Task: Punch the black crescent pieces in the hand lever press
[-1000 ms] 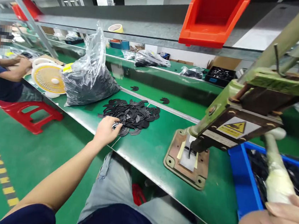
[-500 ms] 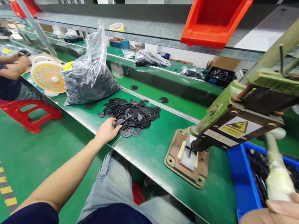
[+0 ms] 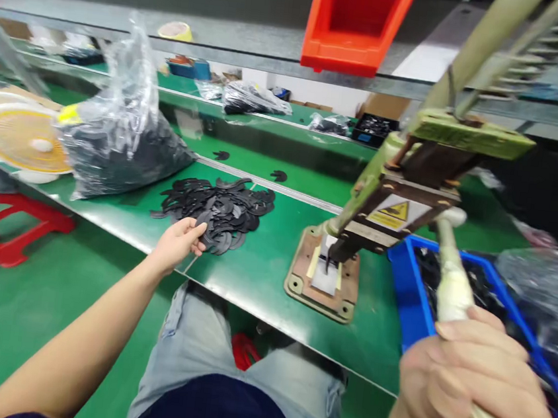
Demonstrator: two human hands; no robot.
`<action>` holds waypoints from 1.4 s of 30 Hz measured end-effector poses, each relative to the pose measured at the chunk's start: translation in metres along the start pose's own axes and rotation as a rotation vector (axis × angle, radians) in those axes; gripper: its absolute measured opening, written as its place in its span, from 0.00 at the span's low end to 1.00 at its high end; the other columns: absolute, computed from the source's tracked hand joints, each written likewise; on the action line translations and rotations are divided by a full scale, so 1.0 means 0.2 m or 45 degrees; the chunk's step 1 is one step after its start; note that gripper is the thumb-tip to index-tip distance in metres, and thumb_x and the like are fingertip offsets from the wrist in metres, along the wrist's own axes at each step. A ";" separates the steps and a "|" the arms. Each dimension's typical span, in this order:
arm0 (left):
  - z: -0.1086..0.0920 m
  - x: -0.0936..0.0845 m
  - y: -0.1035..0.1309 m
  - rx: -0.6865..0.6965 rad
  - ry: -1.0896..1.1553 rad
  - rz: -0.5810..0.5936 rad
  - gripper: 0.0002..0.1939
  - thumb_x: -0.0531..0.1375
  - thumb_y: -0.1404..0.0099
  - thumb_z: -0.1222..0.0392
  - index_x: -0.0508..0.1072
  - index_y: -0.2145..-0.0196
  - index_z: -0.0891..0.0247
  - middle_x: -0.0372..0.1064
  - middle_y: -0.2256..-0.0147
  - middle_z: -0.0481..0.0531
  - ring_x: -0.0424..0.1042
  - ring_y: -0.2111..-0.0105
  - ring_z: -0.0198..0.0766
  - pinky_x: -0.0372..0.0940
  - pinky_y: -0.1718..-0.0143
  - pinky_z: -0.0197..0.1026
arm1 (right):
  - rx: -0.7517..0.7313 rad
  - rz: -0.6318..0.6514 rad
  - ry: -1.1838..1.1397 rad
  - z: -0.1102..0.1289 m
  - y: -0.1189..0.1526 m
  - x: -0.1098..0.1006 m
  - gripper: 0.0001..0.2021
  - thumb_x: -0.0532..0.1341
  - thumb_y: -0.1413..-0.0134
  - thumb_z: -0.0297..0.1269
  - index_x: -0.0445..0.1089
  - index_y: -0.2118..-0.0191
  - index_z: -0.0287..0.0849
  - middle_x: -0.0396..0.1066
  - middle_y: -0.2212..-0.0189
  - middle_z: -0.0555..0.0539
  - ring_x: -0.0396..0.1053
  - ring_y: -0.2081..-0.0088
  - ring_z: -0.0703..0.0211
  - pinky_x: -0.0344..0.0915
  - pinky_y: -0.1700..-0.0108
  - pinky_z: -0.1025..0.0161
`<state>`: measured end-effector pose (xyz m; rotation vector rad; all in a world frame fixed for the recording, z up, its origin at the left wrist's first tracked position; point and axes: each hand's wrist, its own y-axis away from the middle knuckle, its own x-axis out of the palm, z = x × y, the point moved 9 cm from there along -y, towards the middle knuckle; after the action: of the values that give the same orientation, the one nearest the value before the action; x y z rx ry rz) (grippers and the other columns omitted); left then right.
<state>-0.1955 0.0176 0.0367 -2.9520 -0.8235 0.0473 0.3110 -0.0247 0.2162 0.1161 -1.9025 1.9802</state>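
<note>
My left hand [image 3: 179, 244] is at the near edge of a pile of flat black curved pieces [image 3: 232, 209], thumb and fingers pinched on one black curved piece [image 3: 204, 218]. My right hand [image 3: 477, 383] is wrapped round the pale, tape-covered lever handle [image 3: 454, 290] of a green hand press [image 3: 391, 211]. On the press's base plate [image 3: 296, 284] a small metal fixture [image 3: 325, 277] sits below the ram. What lies in the fixture is too small to make out.
A clear bag of black parts [image 3: 126, 146] and a fan [image 3: 27, 139] stand left. Under my right hand is a blue bin of black parts [image 3: 404, 295]. A red bin [image 3: 347, 60] hangs above. Two black pieces [image 3: 278, 176] lie behind the pile. A red stool [image 3: 2, 226] stands left.
The view has turned right. My left hand has drawn slightly back from the pile with a black curved piece in its fingers. My right hand stays on the lever handle, now more fully in view.
</note>
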 end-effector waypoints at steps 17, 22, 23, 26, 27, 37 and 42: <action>-0.27 1.40 0.05 0.236 -0.304 0.966 0.14 0.66 0.32 0.49 0.72 0.63 0.62 0.73 0.75 0.47 0.74 0.77 0.35 0.64 0.76 0.34 | -0.119 0.384 0.123 0.15 -0.01 0.09 0.11 0.65 0.45 0.34 0.64 0.76 0.46 0.70 0.77 0.56 0.73 0.69 0.58 0.73 0.48 0.36; -0.28 1.42 0.01 0.358 -0.353 0.935 0.15 0.65 0.32 0.47 0.72 0.66 0.62 0.71 0.75 0.46 0.71 0.76 0.34 0.63 0.75 0.34 | -0.122 0.323 0.124 0.15 -0.01 0.09 0.12 0.64 0.44 0.34 0.63 0.76 0.45 0.68 0.77 0.56 0.72 0.69 0.59 0.72 0.48 0.39; -0.27 1.43 0.00 0.360 -0.354 0.941 0.15 0.65 0.32 0.47 0.72 0.65 0.62 0.71 0.74 0.45 0.70 0.76 0.34 0.63 0.76 0.34 | -0.122 0.318 0.125 0.15 -0.01 0.09 0.12 0.64 0.44 0.34 0.63 0.76 0.45 0.68 0.77 0.56 0.72 0.69 0.59 0.72 0.48 0.39; -0.25 1.44 -0.01 0.314 -0.325 0.953 0.16 0.67 0.33 0.46 0.71 0.64 0.62 0.71 0.74 0.45 0.69 0.79 0.32 0.63 0.77 0.34 | -0.124 0.311 0.119 0.16 -0.01 0.09 0.13 0.64 0.44 0.34 0.62 0.76 0.45 0.68 0.78 0.55 0.72 0.70 0.60 0.72 0.48 0.40; -0.24 1.44 -0.01 0.288 -0.309 0.953 0.16 0.67 0.34 0.47 0.71 0.64 0.62 0.71 0.74 0.45 0.69 0.79 0.31 0.64 0.78 0.34 | -0.125 0.313 0.116 0.16 -0.01 0.09 0.13 0.64 0.45 0.34 0.63 0.77 0.45 0.68 0.78 0.55 0.72 0.70 0.60 0.72 0.49 0.40; -0.21 1.50 -0.02 -0.042 -0.253 1.031 0.19 0.72 0.36 0.52 0.66 0.69 0.62 0.69 0.79 0.43 0.70 0.83 0.31 0.68 0.81 0.33 | -0.166 0.145 0.081 0.14 -0.01 0.08 0.19 0.66 0.45 0.38 0.58 0.81 0.44 0.65 0.82 0.56 0.69 0.74 0.60 0.70 0.54 0.42; -0.17 1.52 0.01 -0.302 -0.218 1.089 0.17 0.71 0.32 0.54 0.66 0.66 0.61 0.70 0.80 0.45 0.76 0.82 0.35 0.69 0.80 0.31 | -0.208 0.139 0.024 0.15 -0.04 0.10 0.21 0.67 0.45 0.38 0.57 0.81 0.44 0.63 0.83 0.56 0.68 0.74 0.61 0.70 0.54 0.44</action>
<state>0.0673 0.1700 0.0684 -3.3017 0.5090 0.2651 0.2885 -0.0503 0.2320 -0.0520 -2.0896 1.8760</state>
